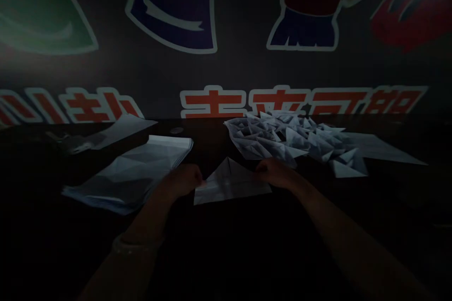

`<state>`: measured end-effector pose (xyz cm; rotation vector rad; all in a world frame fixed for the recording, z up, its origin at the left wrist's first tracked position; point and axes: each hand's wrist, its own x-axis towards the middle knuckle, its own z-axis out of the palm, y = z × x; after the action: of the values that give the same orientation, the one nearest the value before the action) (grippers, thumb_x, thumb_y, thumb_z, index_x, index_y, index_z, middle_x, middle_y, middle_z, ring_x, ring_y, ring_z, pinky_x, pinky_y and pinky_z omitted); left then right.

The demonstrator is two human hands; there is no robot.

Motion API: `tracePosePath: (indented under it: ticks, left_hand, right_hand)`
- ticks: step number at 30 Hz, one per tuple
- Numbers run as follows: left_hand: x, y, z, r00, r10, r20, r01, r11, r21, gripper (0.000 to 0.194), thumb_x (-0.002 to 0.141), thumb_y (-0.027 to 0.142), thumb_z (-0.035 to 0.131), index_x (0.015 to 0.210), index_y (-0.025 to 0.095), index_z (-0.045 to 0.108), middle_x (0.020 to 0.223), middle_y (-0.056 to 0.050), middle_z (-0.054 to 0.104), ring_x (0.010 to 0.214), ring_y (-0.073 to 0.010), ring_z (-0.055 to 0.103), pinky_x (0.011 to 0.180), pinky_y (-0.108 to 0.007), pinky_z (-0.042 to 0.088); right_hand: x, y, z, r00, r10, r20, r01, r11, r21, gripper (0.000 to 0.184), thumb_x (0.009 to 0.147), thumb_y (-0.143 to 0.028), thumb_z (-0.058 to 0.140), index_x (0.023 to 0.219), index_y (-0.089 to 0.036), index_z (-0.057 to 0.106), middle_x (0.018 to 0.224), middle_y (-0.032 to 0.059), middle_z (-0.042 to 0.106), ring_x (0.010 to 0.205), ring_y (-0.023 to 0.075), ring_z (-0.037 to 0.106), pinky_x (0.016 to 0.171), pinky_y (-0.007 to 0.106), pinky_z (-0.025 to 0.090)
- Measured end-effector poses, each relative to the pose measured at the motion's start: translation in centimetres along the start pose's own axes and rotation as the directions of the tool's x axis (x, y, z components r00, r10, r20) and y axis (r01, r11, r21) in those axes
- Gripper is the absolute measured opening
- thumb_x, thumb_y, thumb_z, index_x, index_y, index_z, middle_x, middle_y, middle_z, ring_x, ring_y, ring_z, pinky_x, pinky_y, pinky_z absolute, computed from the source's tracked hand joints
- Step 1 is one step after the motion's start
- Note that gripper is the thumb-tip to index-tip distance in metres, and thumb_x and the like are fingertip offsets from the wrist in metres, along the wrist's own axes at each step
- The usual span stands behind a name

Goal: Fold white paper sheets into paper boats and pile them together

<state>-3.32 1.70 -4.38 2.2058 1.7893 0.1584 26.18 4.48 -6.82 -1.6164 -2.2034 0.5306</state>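
A sheet of white paper folded into a triangular shape (229, 186) lies on the dark table in front of me. My left hand (183, 181) grips its left side, and my right hand (275, 173) grips its upper right edge. The dim light hides the fingers. A thick stack of white paper sheets (127, 174) lies left of my left hand. A heap of folded paper pieces (289, 141) sits beyond my right hand, with a flat sheet (383, 149) at its right. A band (136, 245) circles my left wrist.
The dark table's far edge (212, 120) meets a wall with cartoon clothing graphics and red characters (215, 102). Another paper sheet (120, 132) lies at back left over a dark object (74, 145). A small round item (176, 130) sits near the far edge.
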Motion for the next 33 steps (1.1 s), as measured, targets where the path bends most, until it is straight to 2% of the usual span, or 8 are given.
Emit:
tracePosePath:
  ticks: [5, 9, 12, 14, 17, 21, 26, 33]
  left_hand:
    - [0.2, 1.1, 1.3, 0.965, 0.244, -0.097, -0.249, 0.968, -0.043, 0.027, 0.071, 0.01, 0.046, 0.085, 0.019, 0.068, 0.091, -0.006, 0.071, 0.082, -0.0169, 0.065, 0.072, -0.026, 0.046]
    - [0.3, 2.0, 1.6, 0.955, 0.236, -0.178, -0.251, 0.966, -0.065, 0.023, 0.077, 0.014, 0.047, 0.084, 0.018, 0.068, 0.092, -0.007, 0.07, 0.087, -0.0182, 0.064, 0.078, -0.028, 0.046]
    - [-0.3, 2.9, 0.7, 0.95, 0.16, -0.267, -0.216, 0.956, -0.197, 0.02, 0.083, 0.022, 0.047, 0.09, 0.017, 0.065, 0.094, -0.007, 0.071, 0.088, -0.0195, 0.064, 0.08, -0.03, 0.047]
    - [-0.9, 3.7, 0.0, 0.963, 0.138, -0.233, -0.213, 0.918, -0.336, 0.02, 0.086, 0.026, 0.047, 0.093, 0.017, 0.063, 0.091, -0.006, 0.071, 0.084, -0.019, 0.064, 0.076, -0.03, 0.048]
    - [-1.8, 5.1, -0.3, 0.954, 0.239, -0.18, -0.299, 0.739, -0.603, 0.028, 0.087, 0.038, 0.053, 0.102, 0.016, 0.062, 0.099, -0.007, 0.07, 0.088, -0.0198, 0.064, 0.077, -0.031, 0.05]
    - [-1.6, 6.2, 0.6, 0.911, 0.32, -0.26, -0.388, 0.453, -0.803, 0.039, 0.086, 0.043, 0.056, 0.112, 0.014, 0.059, 0.111, -0.01, 0.067, 0.102, -0.0234, 0.061, 0.087, -0.035, 0.048]
    - [-0.4, 5.3, 1.2, 0.941, 0.108, -0.32, -0.323, 0.569, -0.756, 0.025, 0.088, 0.033, 0.049, 0.094, 0.014, 0.064, 0.094, -0.006, 0.07, 0.088, -0.0216, 0.062, 0.081, -0.036, 0.049]
    - [-1.1, 3.1, -0.2, 0.981, 0.178, -0.073, -0.176, 0.669, -0.722, 0.03, 0.085, 0.02, 0.044, 0.108, 0.019, 0.064, 0.101, -0.004, 0.072, 0.088, -0.0184, 0.063, 0.083, -0.033, 0.049]
  right_hand:
    - [-0.3, -0.5, 0.0, 0.998, -0.002, 0.062, 0.003, 1.0, -0.01, 0.021, 0.073, -0.035, 0.07, 0.081, -0.016, 0.073, 0.082, 0.0086, 0.074, 0.075, 0.022, 0.068, 0.06, 0.028, 0.044]
    - [-0.5, -1.2, -0.2, 0.997, -0.005, 0.071, 0.004, 1.0, 0.022, 0.015, 0.071, -0.031, 0.071, 0.073, -0.016, 0.072, 0.077, 0.0073, 0.073, 0.073, 0.022, 0.067, 0.06, 0.028, 0.044]
    - [-0.9, -2.2, -0.8, 0.992, -0.015, -0.126, 0.028, 0.994, 0.105, 0.013, 0.075, -0.029, 0.068, 0.075, -0.017, 0.071, 0.076, 0.0057, 0.073, 0.071, 0.0203, 0.066, 0.06, 0.027, 0.045]
    - [-1.3, -3.2, -1.3, 0.939, -0.048, -0.34, 0.109, 0.981, 0.162, 0.014, 0.079, -0.032, 0.065, 0.077, -0.019, 0.07, 0.076, 0.0035, 0.072, 0.071, 0.019, 0.066, 0.062, 0.028, 0.047]
    - [-2.2, -4.7, -1.0, 0.783, -0.224, -0.581, 0.357, 0.926, 0.124, 0.014, 0.083, -0.033, 0.062, 0.079, -0.022, 0.069, 0.077, 0.0022, 0.072, 0.071, 0.0184, 0.065, 0.067, 0.029, 0.05]
    - [-3.4, -6.3, 0.9, 0.613, -0.611, -0.501, 0.656, 0.747, -0.108, 0.016, 0.087, -0.024, 0.056, 0.097, -0.023, 0.069, 0.097, 0.0051, 0.072, 0.091, 0.0199, 0.065, 0.083, 0.034, 0.051]
    - [-4.0, -6.9, 1.8, 0.574, -0.728, -0.374, 0.716, 0.668, -0.201, 0.03, 0.084, -0.029, 0.061, 0.113, -0.024, 0.065, 0.117, 0.008, 0.067, 0.107, 0.0246, 0.06, 0.095, 0.043, 0.047]
    - [-2.9, -4.7, -0.4, 0.59, -0.534, -0.606, 0.586, 0.799, -0.134, 0.014, 0.085, -0.022, 0.056, 0.085, -0.022, 0.069, 0.084, 0.0052, 0.071, 0.082, 0.0214, 0.064, 0.079, 0.039, 0.05]
